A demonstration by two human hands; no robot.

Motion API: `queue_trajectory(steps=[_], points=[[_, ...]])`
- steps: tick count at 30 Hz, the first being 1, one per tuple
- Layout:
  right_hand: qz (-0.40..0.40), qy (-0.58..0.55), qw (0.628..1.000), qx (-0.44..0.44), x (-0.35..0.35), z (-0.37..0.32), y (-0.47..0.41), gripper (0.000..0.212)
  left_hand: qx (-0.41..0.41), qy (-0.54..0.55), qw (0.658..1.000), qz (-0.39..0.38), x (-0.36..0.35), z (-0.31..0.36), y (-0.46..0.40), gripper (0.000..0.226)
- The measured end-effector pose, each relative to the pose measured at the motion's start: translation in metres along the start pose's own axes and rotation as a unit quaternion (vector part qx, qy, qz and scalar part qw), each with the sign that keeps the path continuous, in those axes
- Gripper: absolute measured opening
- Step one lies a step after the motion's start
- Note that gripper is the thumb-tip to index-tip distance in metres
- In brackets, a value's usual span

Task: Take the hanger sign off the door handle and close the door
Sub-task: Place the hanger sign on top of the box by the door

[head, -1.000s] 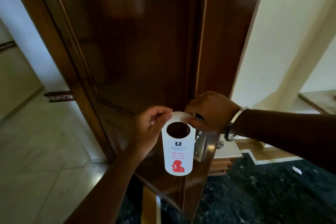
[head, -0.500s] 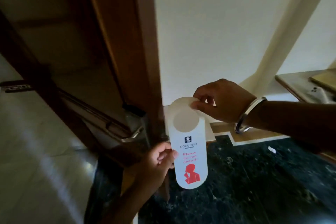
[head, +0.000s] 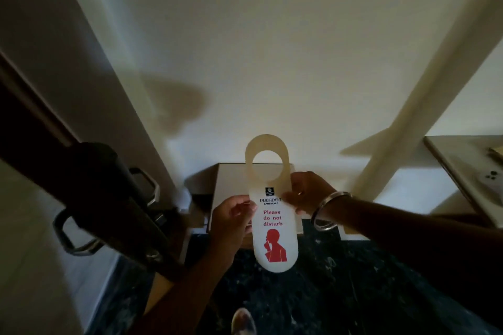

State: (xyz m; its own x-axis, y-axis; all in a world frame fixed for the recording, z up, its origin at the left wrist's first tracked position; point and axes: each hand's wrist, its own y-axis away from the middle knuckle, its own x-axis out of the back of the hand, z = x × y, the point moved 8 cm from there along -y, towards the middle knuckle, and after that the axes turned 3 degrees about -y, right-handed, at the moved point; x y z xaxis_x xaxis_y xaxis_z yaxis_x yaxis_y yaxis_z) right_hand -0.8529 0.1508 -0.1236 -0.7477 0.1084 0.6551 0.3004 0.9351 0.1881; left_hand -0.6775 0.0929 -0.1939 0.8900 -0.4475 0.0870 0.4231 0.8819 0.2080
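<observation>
The white hanger sign [head: 273,215] with red "Please do not disturb" lettering is off the handle and upright in front of me. My left hand [head: 231,221] pinches its left edge at mid height. On its right edge sits my right hand [head: 306,193], which wears a metal bangle. The dark door [head: 109,198] stands open, seen edge-on at the left. Metal door handles [head: 73,234] stick out on both of its sides, to the left of my hands and apart from them.
A pale wall fills the view ahead, with a white pillar [head: 424,95] slanting at the right. A low beige ledge [head: 234,171] lies behind the sign. A counter [head: 462,168] runs at the far right. The floor [head: 340,294] below is dark marble. A shoe tip [head: 243,321] shows at the bottom.
The sign came off the handle and moved right, away from the door. My right hand slid from its top loop to its right edge. The view swung right.
</observation>
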Motion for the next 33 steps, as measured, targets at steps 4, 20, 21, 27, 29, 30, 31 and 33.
queue_trajectory(steps=[4,20,21,27,29,30,31,33], points=[[0.030,-0.063,0.996,-0.053,0.008,0.037,-0.061,0.010,0.013,0.000,0.999,0.046,-0.013,-0.010,-0.060,0.012],[0.104,-0.173,0.944,-0.262,-0.007,0.259,-0.259,0.019,0.196,-0.135,0.971,-0.025,-0.146,-0.106,-0.287,0.064],[0.100,-0.182,0.941,-0.267,-0.014,0.273,-0.270,0.020,0.203,-0.142,0.968,-0.031,-0.151,-0.115,-0.299,0.064],[0.041,-0.217,0.913,-0.342,-0.090,0.368,-0.324,0.021,0.299,-0.162,0.940,-0.017,-0.163,-0.218,-0.351,0.065],[0.020,-0.201,0.908,-0.367,-0.120,0.398,-0.336,0.024,0.311,-0.171,0.935,-0.023,-0.170,-0.254,-0.360,0.062],[0.015,-0.193,0.906,-0.377,-0.132,0.411,-0.341,0.025,0.311,-0.175,0.934,-0.021,-0.171,-0.269,-0.364,0.062],[0.011,-0.188,0.903,-0.385,-0.143,0.422,-0.344,0.027,0.310,-0.178,0.934,-0.018,-0.171,-0.282,-0.366,0.061],[0.005,-0.177,0.901,-0.396,-0.165,0.448,-0.349,0.030,0.314,-0.173,0.933,-0.002,-0.172,-0.314,-0.370,0.056]])
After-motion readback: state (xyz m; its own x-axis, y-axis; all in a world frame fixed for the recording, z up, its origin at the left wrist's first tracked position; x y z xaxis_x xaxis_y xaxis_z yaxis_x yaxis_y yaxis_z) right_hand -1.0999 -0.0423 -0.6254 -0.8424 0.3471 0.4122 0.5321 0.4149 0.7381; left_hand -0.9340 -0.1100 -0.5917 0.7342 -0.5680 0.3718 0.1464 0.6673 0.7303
